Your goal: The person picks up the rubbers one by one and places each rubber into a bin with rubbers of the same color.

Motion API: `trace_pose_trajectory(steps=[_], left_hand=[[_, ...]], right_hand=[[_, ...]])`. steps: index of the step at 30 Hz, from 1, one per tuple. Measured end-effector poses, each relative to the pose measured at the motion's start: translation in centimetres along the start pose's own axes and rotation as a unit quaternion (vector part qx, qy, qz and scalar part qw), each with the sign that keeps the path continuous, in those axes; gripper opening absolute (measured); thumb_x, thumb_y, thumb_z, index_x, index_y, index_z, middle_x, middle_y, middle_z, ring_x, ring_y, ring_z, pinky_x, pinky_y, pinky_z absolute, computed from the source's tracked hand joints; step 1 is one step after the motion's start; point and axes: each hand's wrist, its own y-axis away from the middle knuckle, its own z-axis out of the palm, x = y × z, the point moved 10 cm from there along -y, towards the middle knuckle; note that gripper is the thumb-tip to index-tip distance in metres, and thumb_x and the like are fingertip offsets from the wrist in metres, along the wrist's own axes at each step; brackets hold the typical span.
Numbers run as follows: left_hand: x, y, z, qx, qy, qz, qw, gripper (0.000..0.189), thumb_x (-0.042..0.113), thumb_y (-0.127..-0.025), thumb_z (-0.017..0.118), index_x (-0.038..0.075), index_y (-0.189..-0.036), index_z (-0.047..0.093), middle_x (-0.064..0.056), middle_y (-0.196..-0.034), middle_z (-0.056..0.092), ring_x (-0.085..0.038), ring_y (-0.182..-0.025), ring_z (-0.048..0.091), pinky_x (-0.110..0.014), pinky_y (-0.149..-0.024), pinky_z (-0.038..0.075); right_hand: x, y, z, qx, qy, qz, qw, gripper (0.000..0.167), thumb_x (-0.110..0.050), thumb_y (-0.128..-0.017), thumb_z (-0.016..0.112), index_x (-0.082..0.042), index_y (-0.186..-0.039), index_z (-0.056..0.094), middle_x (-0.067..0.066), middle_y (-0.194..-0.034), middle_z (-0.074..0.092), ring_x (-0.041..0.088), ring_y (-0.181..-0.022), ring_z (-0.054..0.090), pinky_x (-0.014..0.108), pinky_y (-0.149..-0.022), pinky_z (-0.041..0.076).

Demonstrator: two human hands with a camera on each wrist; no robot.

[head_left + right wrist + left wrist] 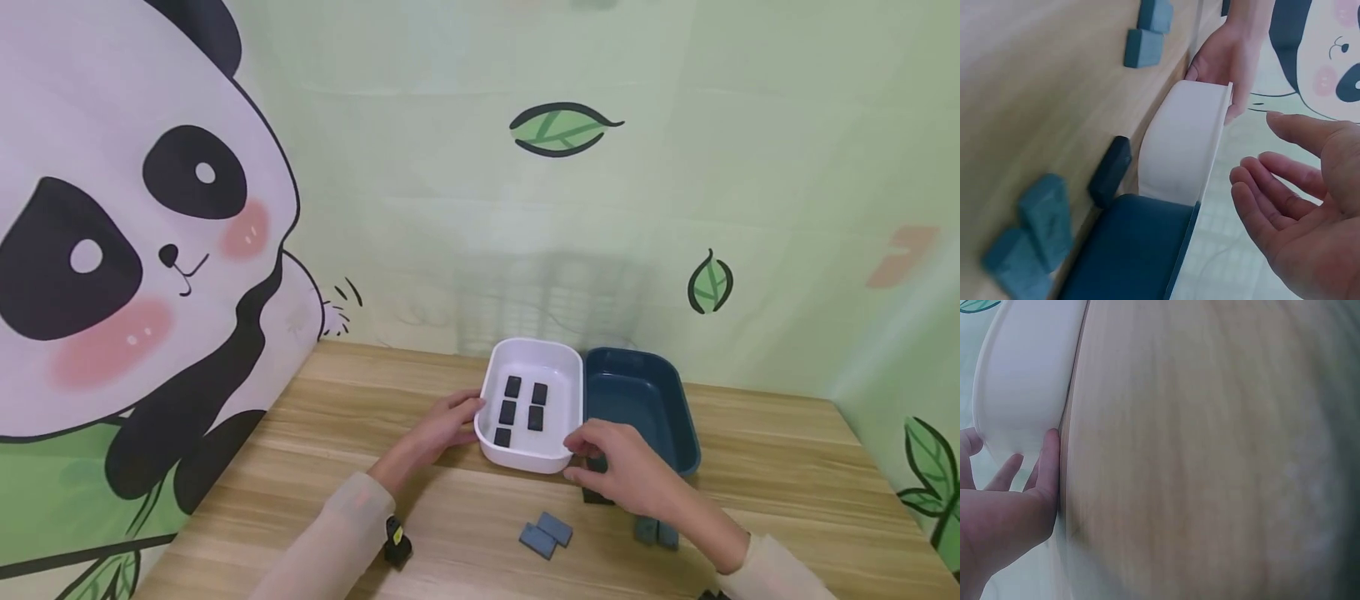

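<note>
While your left hand [450,422], fingers [1049,462] spread, touches one white tray [528,460], your right hand [618,462] gapes, empty. Inside the tray lie five black blocks [507,412].

You have one white tub [517,460] and one dark blue tub [630,404]; six black blocks [507,412] (you can count five inside the white tub and one on the table [465,533]); and four blue-grey blocks [556,528], in two pairs.

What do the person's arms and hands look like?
The left sleeve and right sleeve are pale cream. The left hand and right hand have no gloves. By the left cuff is a small black gadget with a yellow mark. Something dark peeks out near the right sleeve, mostly cut off.
</note>
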Motion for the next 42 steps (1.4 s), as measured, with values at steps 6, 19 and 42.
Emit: trace_pose_trajectory(steps=[6,19,42], left_hand=[[0.1,0.0,0.1,-0.004,0.001,-0.002,1.0000,0.057,0.024,-0.110,0.055,-0.005,-0.157,0.042,-0.029,-0.151,0.053,-0.039,-0.137,0.055,-0.045,-0.106,0.055],[0.3,0.2,0.0,-0.013,0.001,0.004,0.9999,0.059,0.026,-0.110,0.055,-0.005,-0.158,0.041,-0.029,-0.154,0.050,-0.040,-0.140,0.053,-0.046,-0.110,0.052],[0.1,0.2,0.0,-0.012,-0.006,0.000,0.9999,0.058,0.027,-0.110,0.055,-0.004,-0.157,0.043,-0.028,-0.153,0.051,-0.039,-0.139,0.054,-0.045,-0.108,0.054]], right_hand=[[0.6,3.4,-0.4,0.009,0.014,-0.003,0.9999,0.021,-0.015,-0.089,0.087,-0.012,-0.107,0.076,-0.005,-0.100,0.073,0.015,-0.091,0.070,0.035,-0.080,0.063],[4.0,7.2,1.4,-0.008,0.051,0.092,0.9944,0.020,-0.020,-0.089,0.087,-0.009,-0.103,0.078,-0.001,-0.099,0.075,0.016,-0.087,0.072,0.030,-0.075,0.062],[5.4,6.3,3.7,-0.010,0.081,0.128,0.9883,0.039,-0.025,-0.087,0.088,-0.005,-0.117,0.075,0.007,-0.119,0.073,0.030,-0.112,0.069,0.051,-0.099,0.057]])
